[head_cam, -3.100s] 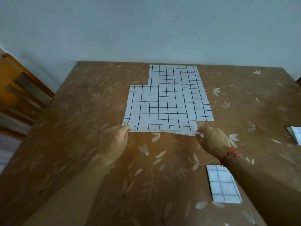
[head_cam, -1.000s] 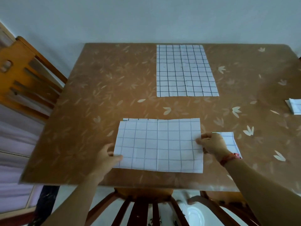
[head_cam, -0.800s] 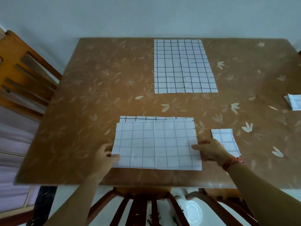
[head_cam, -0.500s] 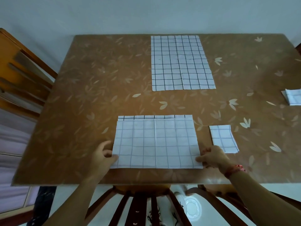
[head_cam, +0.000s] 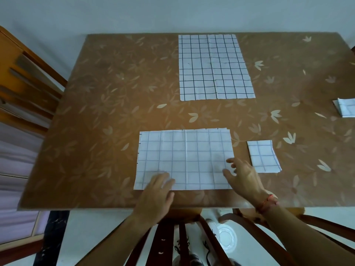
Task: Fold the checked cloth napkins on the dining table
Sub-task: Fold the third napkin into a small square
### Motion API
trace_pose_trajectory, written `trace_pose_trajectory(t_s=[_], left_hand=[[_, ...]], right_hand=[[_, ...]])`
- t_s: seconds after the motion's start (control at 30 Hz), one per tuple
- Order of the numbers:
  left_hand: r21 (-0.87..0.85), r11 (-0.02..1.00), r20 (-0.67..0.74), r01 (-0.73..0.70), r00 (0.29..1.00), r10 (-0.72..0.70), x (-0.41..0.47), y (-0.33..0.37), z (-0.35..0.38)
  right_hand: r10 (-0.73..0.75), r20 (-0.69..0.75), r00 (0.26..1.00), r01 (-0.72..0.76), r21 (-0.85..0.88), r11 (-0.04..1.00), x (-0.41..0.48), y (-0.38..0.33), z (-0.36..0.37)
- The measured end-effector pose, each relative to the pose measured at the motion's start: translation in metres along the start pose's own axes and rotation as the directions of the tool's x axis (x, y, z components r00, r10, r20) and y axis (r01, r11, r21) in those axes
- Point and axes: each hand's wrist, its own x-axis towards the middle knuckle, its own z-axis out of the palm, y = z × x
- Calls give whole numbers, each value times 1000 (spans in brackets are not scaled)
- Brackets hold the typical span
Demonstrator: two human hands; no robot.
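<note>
Presently the half-folded napkin (head_cam: 184,160) lies by the near edge of the surface (head_cam: 96,131), left hand (head_cam: 157,191) flat on it, right hand (head_cam: 244,175) spread open over it; advise smoothing outward before folding again.

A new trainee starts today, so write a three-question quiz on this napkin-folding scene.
1. How many white checked cloth napkins lie on the brown leaf-patterned dining table?
2. True or false: the left hand lies flat on the half-folded napkin nearest the person.
3. Which napkin lies fully open? A: the far napkin. B: the half-folded napkin. C: the small folded napkin.
Key: 1 four; 2 true; 3 A.
</note>
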Motion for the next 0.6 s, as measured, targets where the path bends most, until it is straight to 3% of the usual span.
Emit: trace_pose_trajectory(t_s=[0.1,0.2,0.33,0.6], left_hand=[[75,990,147,-117,984,105,-12,15,23],[181,976,224,-122,971,80,-16,23,32],[226,974,246,-22,969,-36,-22,26,36],[262,963,240,62,962,-127,-29,29,39]], right_hand=[[-240,27,970,241,-100,965,-19,-10,21],[-405,104,908,418,-206,885,-43,-18,43],[-470,197,860,509,-296,808,-64,-24,66],[-460,287,840,541,-376,752,-66,-25,86]])
